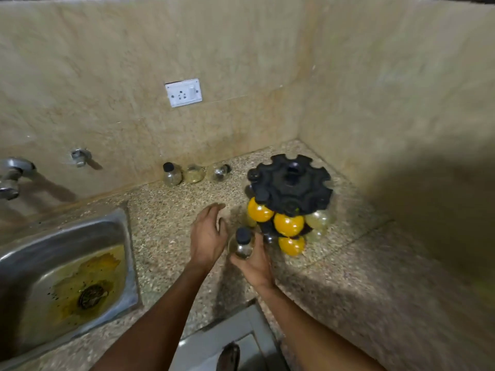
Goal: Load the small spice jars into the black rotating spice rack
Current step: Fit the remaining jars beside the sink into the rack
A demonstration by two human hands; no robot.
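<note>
Speckled stone counter [171,231] in a kitchen corner, beige wall behind: I stand over the black rotating spice rack [290,183], which sits near the corner with several jars already slotted in, three of them bright yellow-orange on the side facing me. My right hand [254,263] has its grip closed around a small clear jar with a black cap [243,243], held upright just in front of the rack and a little to its left, not yet in a slot. My left hand [207,234] hangs beside it, fingers loosely open and holding nothing. Three more jars [194,173] wait along the wall to the left of the rack, one standing, one apparently lying on its side. A steel sink [53,263] lies farther left of the rack, well apart from it.

From here, the risk as I judge it is the rack turning under the push as the jar goes in, so the neck misses its notch. Round glass could then slip from my fingers and roll across the counter, or knock a loaded jar loose.
</note>
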